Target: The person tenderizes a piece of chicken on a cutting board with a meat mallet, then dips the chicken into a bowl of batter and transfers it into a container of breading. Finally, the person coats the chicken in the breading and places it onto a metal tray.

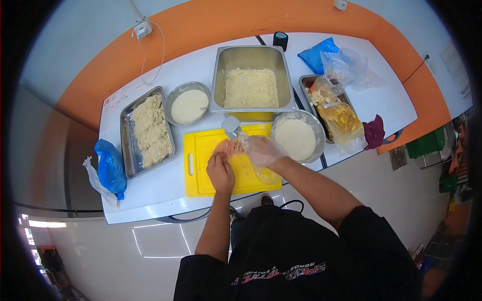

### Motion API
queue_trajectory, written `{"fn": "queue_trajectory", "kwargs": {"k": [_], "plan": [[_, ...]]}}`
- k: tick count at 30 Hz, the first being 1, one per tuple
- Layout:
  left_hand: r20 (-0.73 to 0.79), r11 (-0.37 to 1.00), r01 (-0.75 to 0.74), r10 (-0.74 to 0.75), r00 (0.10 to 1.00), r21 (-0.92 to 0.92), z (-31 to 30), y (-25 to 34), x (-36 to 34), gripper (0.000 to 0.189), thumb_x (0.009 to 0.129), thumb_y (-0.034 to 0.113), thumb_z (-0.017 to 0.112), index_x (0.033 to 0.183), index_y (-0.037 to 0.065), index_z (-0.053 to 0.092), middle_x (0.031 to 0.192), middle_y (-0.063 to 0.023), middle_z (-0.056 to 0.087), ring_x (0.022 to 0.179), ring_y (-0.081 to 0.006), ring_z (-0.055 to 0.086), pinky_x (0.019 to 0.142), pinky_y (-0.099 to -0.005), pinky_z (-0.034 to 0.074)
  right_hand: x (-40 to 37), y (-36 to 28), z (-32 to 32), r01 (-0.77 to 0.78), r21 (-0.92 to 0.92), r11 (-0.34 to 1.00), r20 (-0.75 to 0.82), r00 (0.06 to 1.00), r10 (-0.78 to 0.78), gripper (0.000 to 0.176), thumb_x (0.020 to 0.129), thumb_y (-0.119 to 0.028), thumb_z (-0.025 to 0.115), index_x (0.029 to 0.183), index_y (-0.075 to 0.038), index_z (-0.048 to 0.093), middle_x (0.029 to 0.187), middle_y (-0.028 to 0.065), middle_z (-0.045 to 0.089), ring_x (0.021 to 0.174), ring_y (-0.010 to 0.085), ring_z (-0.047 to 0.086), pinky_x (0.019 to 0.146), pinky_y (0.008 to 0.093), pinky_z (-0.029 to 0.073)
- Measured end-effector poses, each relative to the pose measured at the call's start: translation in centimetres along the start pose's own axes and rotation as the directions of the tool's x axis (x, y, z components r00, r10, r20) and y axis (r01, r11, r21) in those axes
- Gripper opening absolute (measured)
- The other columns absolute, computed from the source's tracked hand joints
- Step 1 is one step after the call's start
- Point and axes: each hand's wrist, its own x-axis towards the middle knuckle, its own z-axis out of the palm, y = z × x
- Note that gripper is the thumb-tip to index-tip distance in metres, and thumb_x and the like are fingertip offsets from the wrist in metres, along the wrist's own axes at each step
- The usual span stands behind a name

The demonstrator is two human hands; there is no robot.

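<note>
A flat piece of raw pink meat (230, 147) lies on the yellow cutting board (201, 183). My left hand (220, 173) is bare, its curled fingers holding the meat's near left edge. In a clear plastic glove, my right hand (262, 150) is closed around a meat mallet (231, 125), whose square metal head shows over the board's back edge. The mallet's handle is mostly hidden by the glove and fingers. Small scraps dot the board around the meat.
Behind the board stands a deep metal pan (251, 103) with pale crumbs. Bowls of white batter (190, 106) and pale flour mix (295, 139) flank it. A tray of coated pieces (150, 130) is left; a tray with a yellowish bag (341, 120) is right. Blue bags (110, 168) lie leftmost.
</note>
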Motion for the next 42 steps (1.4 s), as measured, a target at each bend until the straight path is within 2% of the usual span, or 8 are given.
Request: {"fn": "queue_trajectory", "kwargs": {"k": [7,9,21,27,30,38,40,42], "plan": [[-0.026,0.991,-0.103,0.105,0.994,0.082,0.0,-1.7,1.0,0.019,0.086,0.001,0.061,0.103,0.001,0.069,0.107,-0.0183,0.07,0.103,-0.0401,0.064,0.086,-0.0499,0.05,-3.0,-0.3,2.6,0.005,0.096,0.995,0.003,1.0,-0.006,0.045,0.089,-0.02,0.065,0.127,0.002,0.058,0.105,0.0222,0.074,0.098,0.0374,0.074,0.086,0.0483,0.058],[-0.016,0.994,-0.088,0.089,0.996,0.064,0.5,-1.7,0.9,0.019,0.086,0.002,0.062,0.104,0.002,0.069,0.109,-0.0177,0.069,0.104,-0.0393,0.063,0.087,-0.0495,0.05,-3.1,0.2,2.1,0.124,-0.217,0.968,-0.137,0.978,-0.156,0.038,0.091,-0.017,0.061,0.123,0.003,0.06,0.102,0.023,0.074,0.098,0.0364,0.074,0.083,0.048,0.058],[0.048,0.991,-0.083,0.078,0.996,0.101,-0.4,-1.9,-1.2,0.027,0.085,0.003,0.062,0.111,0.007,0.068,0.119,-0.0131,0.066,0.115,-0.0357,0.06,0.095,-0.048,0.045,-5.2,1.2,6.0,0.027,-0.014,1.0,0.023,0.999,-0.027,0.039,0.091,-0.016,0.058,0.122,0.006,0.058,0.089,0.0242,0.07,0.085,0.0385,0.073,0.075,0.0502,0.057],[0.011,0.994,-0.074,0.074,0.997,0.077,0.3,-1.3,0.5,0.026,0.085,0.003,0.062,0.11,0.006,0.069,0.117,-0.0139,0.067,0.114,-0.036,0.06,0.094,-0.0486,0.046,-4.7,0.5,3.7,0.136,-0.132,0.982,-0.395,0.901,-0.178,0.034,0.09,-0.012,0.055,0.119,0.005,0.061,0.088,0.0246,0.071,0.081,0.0407,0.073,0.071,0.051,0.057],[0.105,0.997,-0.012,0.003,0.994,0.082,-0.4,-1.6,0.3,0.024,0.086,0.003,0.062,0.109,0.006,0.069,0.116,-0.0154,0.066,0.114,-0.0363,0.06,0.093,-0.0496,0.047,-2.7,0.2,6.1,-0.085,0.142,0.986,-0.157,0.982,0.108,0.026,0.089,-0.011,0.057,0.108,0.004,0.067,0.088,0.0243,0.071,0.081,0.0407,0.073,0.07,0.0507,0.057],[-0.005,0.989,0.055,-0.055,0.998,0.137,0.8,-3.0,4.7,0.023,0.093,0.011,0.063,0.114,0.003,0.067,0.107,-0.0173,0.067,0.105,-0.0389,0.063,0.088,-0.0509,0.052,-1.6,-0.3,6.8,0.021,0.132,0.991,-0.146,0.989,-0.002,0.028,0.087,-0.013,0.062,0.107,0.005,0.068,0.097,0.0271,0.072,0.089,0.0385,0.074,0.075,0.0475,0.06],[0.208,0.978,-0.004,-0.04,0.977,0.207,0.3,-3.2,5.9,0.027,0.091,0.009,0.064,0.117,0.003,0.066,0.107,-0.0181,0.067,0.101,-0.0407,0.065,0.089,-0.0489,0.053,-1.2,0.2,4.6,-0.051,0.206,0.977,-0.06,0.996,0.064,0.031,0.087,-0.014,0.063,0.11,0.006,0.068,0.1,0.0277,0.071,0.091,0.0378,0.075,0.076,0.0468,0.061],[0.287,0.985,0.077,-0.119,0.95,0.154,-0.1,-3.9,6.6,0.024,0.09,0.009,0.067,0.114,0.002,0.068,0.104,-0.0185,0.069,0.099,-0.0392,0.067,0.088,-0.0466,0.054,-2.4,-0.3,3.1,0.08,-0.096,0.992,-0.148,0.985,-0.093,0.036,0.089,-0.016,0.065,0.117,0.007,0.065,0.107,0.0281,0.071,0.097,0.0372,0.074,0.081,0.0468,0.06]]}}
